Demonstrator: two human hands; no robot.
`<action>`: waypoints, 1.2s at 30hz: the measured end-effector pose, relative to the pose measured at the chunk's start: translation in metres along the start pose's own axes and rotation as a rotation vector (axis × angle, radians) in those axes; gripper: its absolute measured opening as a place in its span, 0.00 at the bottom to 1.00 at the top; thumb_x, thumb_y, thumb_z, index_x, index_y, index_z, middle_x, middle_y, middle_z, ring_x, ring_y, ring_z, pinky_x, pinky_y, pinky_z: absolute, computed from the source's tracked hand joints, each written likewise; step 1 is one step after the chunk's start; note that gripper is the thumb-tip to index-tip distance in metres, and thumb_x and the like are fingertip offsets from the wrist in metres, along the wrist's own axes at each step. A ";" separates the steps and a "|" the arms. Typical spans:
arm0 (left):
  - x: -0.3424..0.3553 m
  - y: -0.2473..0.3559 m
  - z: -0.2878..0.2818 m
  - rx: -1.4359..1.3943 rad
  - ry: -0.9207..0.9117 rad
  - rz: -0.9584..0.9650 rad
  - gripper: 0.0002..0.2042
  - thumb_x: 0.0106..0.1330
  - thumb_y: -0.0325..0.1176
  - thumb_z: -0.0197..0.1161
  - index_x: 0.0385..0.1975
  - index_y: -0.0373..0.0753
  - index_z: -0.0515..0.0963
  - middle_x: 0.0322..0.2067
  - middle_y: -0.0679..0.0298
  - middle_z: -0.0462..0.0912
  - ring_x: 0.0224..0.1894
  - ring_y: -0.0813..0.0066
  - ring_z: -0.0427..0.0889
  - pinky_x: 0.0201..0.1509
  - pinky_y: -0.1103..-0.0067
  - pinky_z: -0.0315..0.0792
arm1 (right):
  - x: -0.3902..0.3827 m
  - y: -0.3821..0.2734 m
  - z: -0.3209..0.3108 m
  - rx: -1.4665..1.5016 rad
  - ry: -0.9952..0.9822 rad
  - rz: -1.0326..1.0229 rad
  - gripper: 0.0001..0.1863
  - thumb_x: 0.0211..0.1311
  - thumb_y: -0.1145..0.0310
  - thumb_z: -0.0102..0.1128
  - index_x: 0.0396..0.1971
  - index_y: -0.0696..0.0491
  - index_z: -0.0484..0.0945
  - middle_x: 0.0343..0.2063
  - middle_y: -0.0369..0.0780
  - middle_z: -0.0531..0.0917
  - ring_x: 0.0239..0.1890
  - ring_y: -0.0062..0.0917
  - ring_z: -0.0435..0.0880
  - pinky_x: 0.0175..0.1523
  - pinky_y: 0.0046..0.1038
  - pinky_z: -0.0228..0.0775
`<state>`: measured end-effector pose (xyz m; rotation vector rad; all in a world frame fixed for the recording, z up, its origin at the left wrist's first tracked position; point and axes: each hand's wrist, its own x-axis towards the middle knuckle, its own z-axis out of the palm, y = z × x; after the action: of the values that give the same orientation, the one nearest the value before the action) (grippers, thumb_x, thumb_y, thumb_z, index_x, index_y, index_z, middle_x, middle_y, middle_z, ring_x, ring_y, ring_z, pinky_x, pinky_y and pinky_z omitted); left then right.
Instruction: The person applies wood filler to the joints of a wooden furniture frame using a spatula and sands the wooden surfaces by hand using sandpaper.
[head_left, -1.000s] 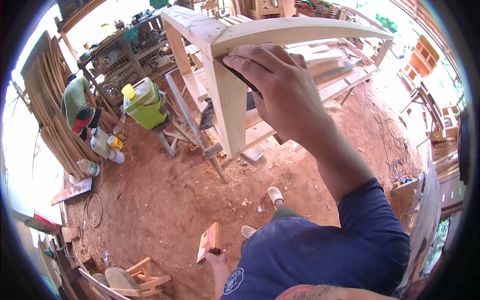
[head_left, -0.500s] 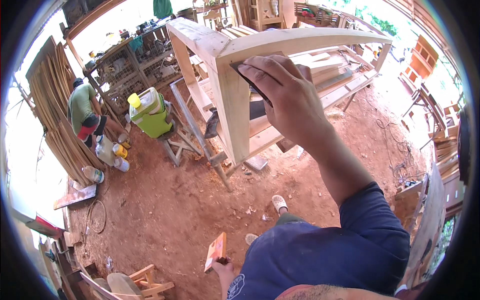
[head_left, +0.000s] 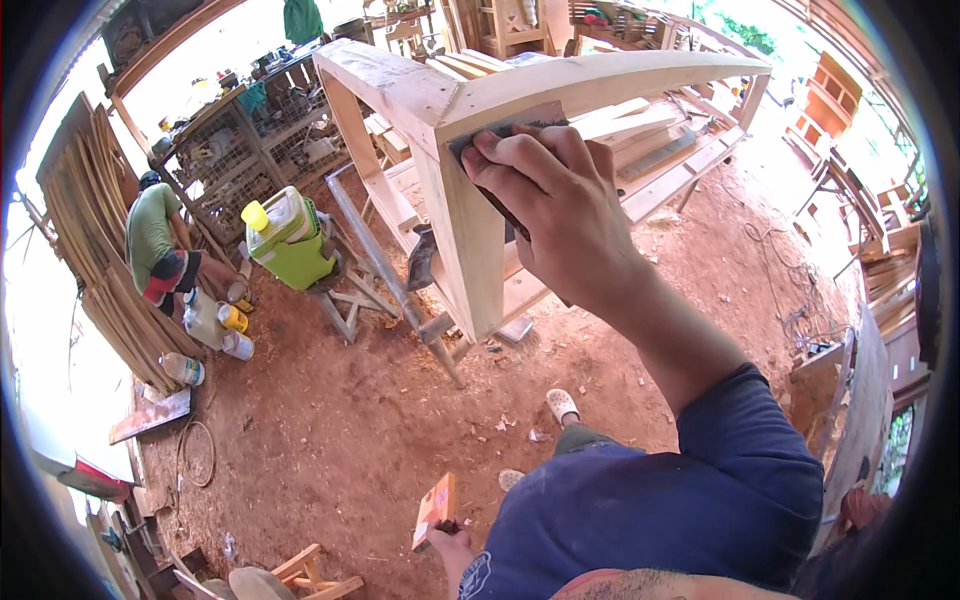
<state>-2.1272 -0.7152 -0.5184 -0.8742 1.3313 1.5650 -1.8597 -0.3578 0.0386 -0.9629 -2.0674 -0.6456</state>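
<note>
Frame [head_left: 600,77]: long rail runs left to right
Right hand [head_left: 565,205]: holds dark sheet [head_left: 461,146]
Left hand [head_left: 452,545]: holds orange piece [head_left: 436,503], pointing far

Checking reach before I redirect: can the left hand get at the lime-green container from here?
Probably not: the left hand holds an orange board, and the lime-green container stands well away across the dirt floor.

Pale frame [head_left: 470,230] contrasting with reddish-brown ground [head_left: 320,430]
The pad [head_left: 463,144] is showing dark grey, the block [head_left: 436,505] orange, the container [head_left: 300,260] lime green.
</note>
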 end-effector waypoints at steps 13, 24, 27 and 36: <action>0.006 0.007 0.036 -0.040 -0.157 -0.016 0.14 0.62 0.38 0.59 0.44 0.41 0.79 0.36 0.64 0.83 0.34 0.67 0.81 0.36 0.75 0.78 | 0.018 -0.001 -0.032 0.215 0.018 0.032 0.27 0.54 0.86 0.61 0.55 0.52 0.82 0.55 0.39 0.83 0.55 0.40 0.81 0.60 0.40 0.75; -0.026 -0.015 -0.013 0.097 0.024 0.107 0.14 0.58 0.42 0.63 0.40 0.42 0.79 0.34 0.63 0.82 0.31 0.66 0.79 0.32 0.75 0.76 | 0.056 0.041 -0.078 0.432 -0.136 -0.286 0.22 0.60 0.84 0.60 0.53 0.51 0.85 0.51 0.40 0.87 0.55 0.35 0.86 0.62 0.37 0.77; -0.016 -0.015 -0.023 -0.015 -0.030 0.030 0.15 0.58 0.43 0.64 0.40 0.42 0.80 0.34 0.63 0.83 0.31 0.65 0.79 0.31 0.76 0.76 | 0.108 0.071 -0.101 0.514 -0.322 -0.278 0.14 0.68 0.76 0.61 0.51 0.54 0.85 0.49 0.43 0.88 0.52 0.34 0.87 0.59 0.35 0.78; 0.013 -0.027 -0.018 -0.098 -0.046 0.052 0.16 0.58 0.43 0.63 0.44 0.45 0.80 0.36 0.66 0.84 0.33 0.69 0.80 0.32 0.78 0.74 | 0.179 0.079 -0.083 0.018 -0.563 -0.123 0.14 0.63 0.66 0.69 0.47 0.54 0.85 0.44 0.45 0.85 0.50 0.39 0.85 0.57 0.38 0.75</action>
<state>-2.1068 -0.7293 -0.5432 -0.8641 1.2623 1.6924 -1.8395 -0.2938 0.2407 -1.1034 -2.6365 -0.4462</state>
